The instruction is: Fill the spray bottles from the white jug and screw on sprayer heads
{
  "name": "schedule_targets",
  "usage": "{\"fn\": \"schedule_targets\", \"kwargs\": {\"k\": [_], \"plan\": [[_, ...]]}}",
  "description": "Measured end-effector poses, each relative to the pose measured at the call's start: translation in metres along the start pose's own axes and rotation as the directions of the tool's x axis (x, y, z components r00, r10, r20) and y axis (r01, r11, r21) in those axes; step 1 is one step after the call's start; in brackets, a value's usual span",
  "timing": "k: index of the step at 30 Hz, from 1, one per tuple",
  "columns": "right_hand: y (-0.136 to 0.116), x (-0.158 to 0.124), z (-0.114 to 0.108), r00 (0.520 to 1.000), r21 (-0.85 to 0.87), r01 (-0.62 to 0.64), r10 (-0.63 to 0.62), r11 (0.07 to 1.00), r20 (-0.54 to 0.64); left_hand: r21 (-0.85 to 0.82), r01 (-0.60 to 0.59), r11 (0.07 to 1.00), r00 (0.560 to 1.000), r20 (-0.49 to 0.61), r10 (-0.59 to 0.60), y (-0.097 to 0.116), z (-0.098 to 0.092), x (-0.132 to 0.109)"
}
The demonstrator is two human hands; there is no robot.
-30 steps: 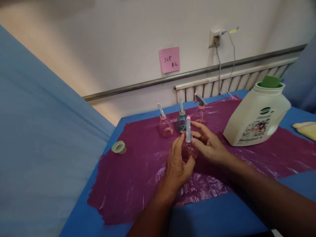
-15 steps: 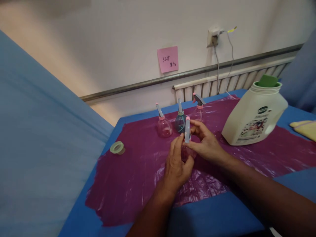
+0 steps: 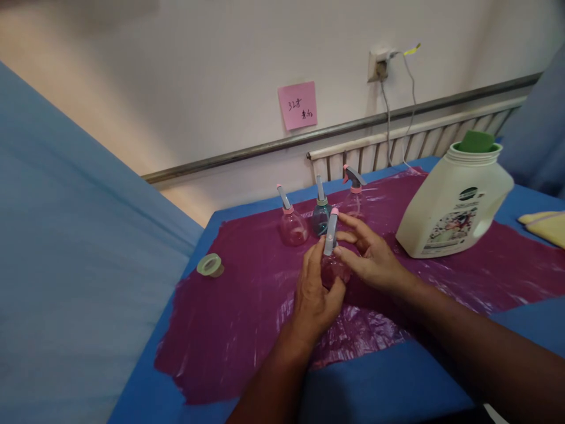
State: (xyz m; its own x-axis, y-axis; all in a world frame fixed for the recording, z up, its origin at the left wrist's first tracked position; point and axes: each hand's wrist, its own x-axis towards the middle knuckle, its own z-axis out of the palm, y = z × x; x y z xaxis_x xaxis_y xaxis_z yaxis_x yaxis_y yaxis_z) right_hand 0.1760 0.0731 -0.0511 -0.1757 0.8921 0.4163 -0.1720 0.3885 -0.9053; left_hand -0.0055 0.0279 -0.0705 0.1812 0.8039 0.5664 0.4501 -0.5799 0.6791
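Between my hands stands a small pink see-through spray bottle point(image 3: 336, 270) with a grey, pink-tipped trigger head. My left hand point(image 3: 314, 294) wraps the bottle's body from the left and front. At its neck, the fingers and thumb of my right hand point(image 3: 368, 256) close round the trigger head from the right; part of the collar is hidden by them. Just behind are a pink spray bottle point(image 3: 294, 228), a teal spray bottle point(image 3: 321, 219) and another pink spray bottle point(image 3: 354, 203), all upright.
A purple plastic sheet point(image 3: 238, 312) covers much of the blue table point(image 3: 379, 383). A pale green cap point(image 3: 210, 265) lies at the left. To the right stands a large cream jug point(image 3: 454, 206) with a green piece in its mouth, and a yellow cloth point(image 3: 547, 227). A blue curtain point(image 3: 79, 235) hangs at left.
The trigger head on the held bottle has turned a little, its lower end swinging to the left. My right fingers have shifted slightly; my left hand keeps its place.
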Motion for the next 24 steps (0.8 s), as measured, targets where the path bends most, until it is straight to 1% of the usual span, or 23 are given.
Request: {"fn": "schedule_targets", "kwargs": {"k": [4,8,10,13,17,20,24], "plan": [[0.004,0.005,-0.001,0.998,-0.055,0.064,-0.065,0.996,-0.014,0.014,0.026,1.000,1.000,-0.007,-0.026,0.000,0.001,-0.002],[0.004,0.007,0.002,0.994,-0.093,0.081,-0.087,0.992,-0.071,0.010,0.017,1.000,1.000,-0.010,-0.017,0.000,0.001,-0.002],[0.001,0.005,0.004,0.992,-0.095,0.087,-0.095,0.992,-0.081,0.008,0.005,1.000,1.000,-0.005,-0.005,0.001,0.001,-0.001],[-0.004,0.001,0.004,0.996,-0.077,0.071,-0.074,0.995,-0.041,0.005,-0.001,1.000,1.000,0.005,0.001,0.001,0.000,0.001],[-0.007,-0.004,0.004,1.000,-0.037,-0.001,0.002,0.999,0.019,0.001,-0.010,1.000,1.000,0.012,0.010,0.000,0.000,0.001],[-0.005,-0.004,0.005,1.000,-0.018,-0.004,0.004,1.000,0.006,-0.004,0.019,1.000,1.000,0.012,-0.019,0.001,0.000,0.000],[-0.002,0.000,0.004,0.999,-0.072,0.033,-0.036,0.997,-0.034,0.017,0.046,0.999,0.999,0.012,-0.046,0.004,-0.001,-0.002]]}}
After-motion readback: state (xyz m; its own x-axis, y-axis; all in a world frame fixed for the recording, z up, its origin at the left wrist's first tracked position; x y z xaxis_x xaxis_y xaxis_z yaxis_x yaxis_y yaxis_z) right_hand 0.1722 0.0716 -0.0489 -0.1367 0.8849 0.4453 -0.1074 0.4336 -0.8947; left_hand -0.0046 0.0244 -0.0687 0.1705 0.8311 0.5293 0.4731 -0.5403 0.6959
